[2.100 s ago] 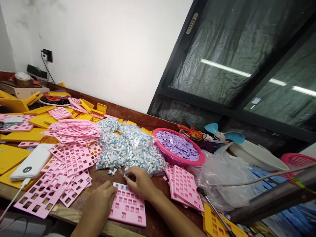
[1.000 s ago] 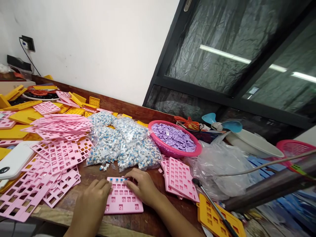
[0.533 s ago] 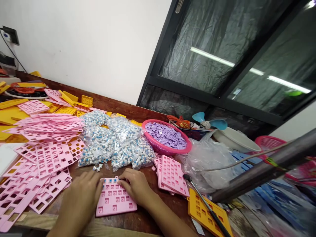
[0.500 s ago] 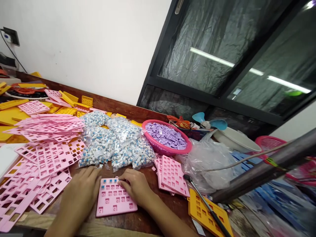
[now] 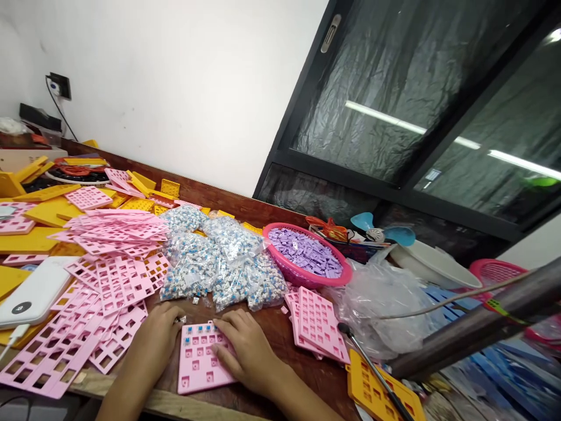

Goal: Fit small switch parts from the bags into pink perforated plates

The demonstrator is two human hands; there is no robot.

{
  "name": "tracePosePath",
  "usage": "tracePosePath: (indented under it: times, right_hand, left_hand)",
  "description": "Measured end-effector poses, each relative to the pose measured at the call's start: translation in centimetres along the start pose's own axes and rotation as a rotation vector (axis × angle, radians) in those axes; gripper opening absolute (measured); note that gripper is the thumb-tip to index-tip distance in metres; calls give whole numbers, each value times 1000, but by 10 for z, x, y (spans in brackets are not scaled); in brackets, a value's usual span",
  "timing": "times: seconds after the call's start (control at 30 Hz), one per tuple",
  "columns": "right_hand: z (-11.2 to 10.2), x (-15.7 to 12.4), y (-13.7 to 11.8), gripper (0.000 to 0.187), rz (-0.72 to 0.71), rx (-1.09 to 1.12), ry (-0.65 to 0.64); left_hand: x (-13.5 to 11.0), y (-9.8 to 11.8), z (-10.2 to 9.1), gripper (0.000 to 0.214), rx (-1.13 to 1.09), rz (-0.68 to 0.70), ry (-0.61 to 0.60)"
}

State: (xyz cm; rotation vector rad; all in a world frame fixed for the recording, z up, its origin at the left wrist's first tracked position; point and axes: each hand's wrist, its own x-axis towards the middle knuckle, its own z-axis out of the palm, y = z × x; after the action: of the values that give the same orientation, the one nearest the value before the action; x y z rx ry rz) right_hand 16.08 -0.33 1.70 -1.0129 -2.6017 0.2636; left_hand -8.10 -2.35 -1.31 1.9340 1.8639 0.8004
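Your right hand lies unclenched over a smooth, square-holed pink plate on the wooden table; your left hand pinches a small pale piece beside its far left corner. Beyond the plate, crinkled clear bags hold blue-and-white blocks; a round basket, purple slabs.

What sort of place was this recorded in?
Probably a small workshop: a wooden bench bears a heap of pink plates, bags of small blue-and-white parts and a basket of purple pieces.
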Motion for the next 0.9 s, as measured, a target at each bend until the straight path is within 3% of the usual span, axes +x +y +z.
tracePosePath:
  times: [0.1, 0.2, 0.37, 0.47, 0.6, 0.73, 0.8, 0.9]
  right_hand:
    - [7, 43, -2, 18, 71, 78, 68]
    - [13, 84, -3, 14, 165, 36, 27]
    - [21, 111, -4, 12, 201, -50, -47]
    - [24, 109, -3, 6, 196, -31, -52]
    - [14, 99, 3, 12, 156, 122, -21]
    - [-11, 69, 20, 16, 127, 363, 58]
    - [-20, 49, 30, 4, 125, 434, 43]
    - [-21, 28, 44, 8, 144, 540, -8]
  left_hand:
    - [-5, -1, -8, 27, -29, -5, -9]
    - [-7, -2, -9, 28, -27, -9, 8]
    - [-4, 1, -7, 37, 18, -10, -11]
    - [-3, 6, -9, 39, 44, -13, -22]
    - [-5, 7, -12, 34, -46, 19, -12]
    - [-9, 2, -10, 27, -98, -22, 26]
    - [-11, 1, -11, 24, -150, -16, 87]
    - [-15, 9, -14, 22, -328, 24, 60]
